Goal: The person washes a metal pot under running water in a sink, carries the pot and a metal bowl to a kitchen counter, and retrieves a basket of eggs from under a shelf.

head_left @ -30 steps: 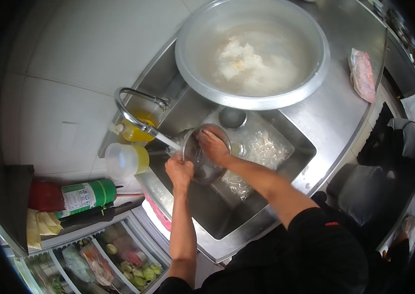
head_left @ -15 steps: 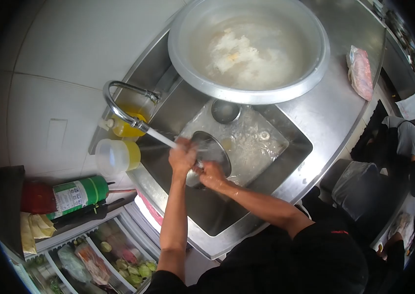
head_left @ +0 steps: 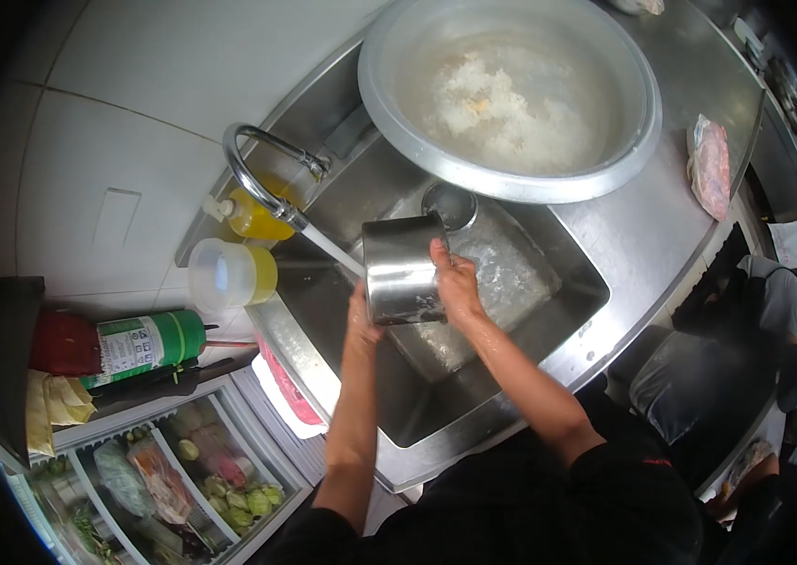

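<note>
A stainless steel pot [head_left: 403, 270] is tilted on its side above the sink [head_left: 332, 377], held between my two hands. My right hand [head_left: 458, 282] grips its right end, with the thumb lying along the outside. At the lower left end, my left hand [head_left: 361, 315] is wrapped round the pot, its fingers partly hidden. From the curved faucet [head_left: 252, 184] a white stream of water [head_left: 332, 252] runs onto the pot's left end. Behind the pot, a small round metal container [head_left: 449, 205] stands in the sink, whose floor is wet.
A large metal basin [head_left: 511, 188] of cloudy water and white clumps spans the sink's far side. Yellow liquid soap [head_left: 262, 212] and a plastic tub [head_left: 221, 276] stand left. A packaged pink item [head_left: 710, 169] lies on the right counter. An open-topped chiller [head_left: 238, 414] is lower left.
The pot has been raised out of the sink and turned, so its outer wall now faces me. My right hand has shifted up and right onto its other end.
</note>
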{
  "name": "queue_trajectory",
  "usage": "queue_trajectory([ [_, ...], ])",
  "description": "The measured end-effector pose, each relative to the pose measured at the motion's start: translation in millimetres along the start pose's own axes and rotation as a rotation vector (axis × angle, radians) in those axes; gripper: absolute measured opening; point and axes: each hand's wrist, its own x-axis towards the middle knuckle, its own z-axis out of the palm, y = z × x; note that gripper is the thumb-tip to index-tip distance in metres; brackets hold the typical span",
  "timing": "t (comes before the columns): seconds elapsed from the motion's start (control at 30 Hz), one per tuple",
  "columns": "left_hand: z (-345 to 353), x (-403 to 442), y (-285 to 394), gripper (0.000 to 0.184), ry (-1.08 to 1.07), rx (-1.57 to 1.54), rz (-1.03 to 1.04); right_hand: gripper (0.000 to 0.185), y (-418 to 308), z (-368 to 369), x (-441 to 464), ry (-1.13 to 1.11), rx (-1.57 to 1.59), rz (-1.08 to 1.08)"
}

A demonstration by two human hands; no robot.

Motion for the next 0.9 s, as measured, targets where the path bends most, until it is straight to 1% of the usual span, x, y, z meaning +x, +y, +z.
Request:
queue_trajectory([
  [0.03,3,-1,-15,0.046,-0.056,-0.206,0.003,0.051,2,8,2,0.051,0.089,-0.040],
  [0.07,36,-19,-14,0.049,0.160,-0.228,-0.049,0.049,11,15,5,0.085,-0.029,-0.157],
  [0.1,47,-23,-16,0.049,0.162,-0.228,-0.054,0.049,22,22,6,0.088,-0.030,-0.153],
  [0.17,58,-25,-20,0.051,0.239,-0.564,-0.032,0.043,38,33,2,0.115,-0.352,-0.332],
  [0.2,60,-23,-21,0.058,0.295,-0.599,-0.048,0.034,39,34,0,0.094,-0.501,-0.428],
  [0.23,61,-22,-16,0.058,0.294,-0.601,-0.044,0.034,40,34,2,0.090,-0.501,-0.431],
  [0.3,71,-30,4,0.063,0.392,-0.541,-0.140,0.028,38,34,-3,-0.161,-0.799,-0.501],
  [0.33,74,-40,11,0.068,0.209,-0.374,-0.066,0.018,35,33,-4,-0.235,-0.812,-0.552],
  [0.37,73,-39,12,0.068,0.210,-0.373,-0.063,0.018,34,35,-4,-0.237,-0.809,-0.555],
  [0.43,68,-35,12,0.054,0.192,-0.030,-0.052,0.016,33,39,-4,-0.420,-1.020,-0.682],
  [0.47,55,-26,8,0.054,0.188,-0.026,-0.051,0.016,33,41,-3,-0.415,-1.018,-0.684],
  [0.53,20,-7,1,0.039,0.113,0.062,-0.008,0.022,35,44,-1,-0.580,-1.095,-0.785],
  [0.57,13,-9,7,0.039,0.111,0.066,-0.010,0.022,33,44,-2,-0.575,-1.093,-0.784],
  [0.63,0,-14,16,0.034,0.279,0.248,-0.117,0.032,32,43,-7,-0.657,-1.109,-0.777],
  [0.67,2,-9,16,0.033,0.374,0.153,-0.079,0.032,31,41,-10,-0.659,-1.104,-0.778],
  [0.7,-2,-10,17,0.033,0.376,0.155,-0.078,0.033,28,35,-13,-0.724,-1.002,-0.665],
  [0.73,-8,-13,20,0.034,0.323,0.209,-0.095,0.034,28,28,-15,-0.784,-0.898,-0.551],
  [0.77,-12,-15,23,0.036,0.269,0.263,-0.112,0.034,27,19,-9,-0.783,-0.898,-0.551],
  [0.8,3,-25,36,0.038,0.314,0.287,-0.147,0.035,25,7,1,-0.797,-1.214,-0.718],
  [0.83,3,-28,40,0.038,0.313,0.289,-0.150,0.036,24,-5,12,-0.795,-1.532,-0.882],
  [0.9,2,-30,43,0.040,0.338,0.545,-0.050,0.033,34,-22,45,-0.389,-1.723,-1.318],
])
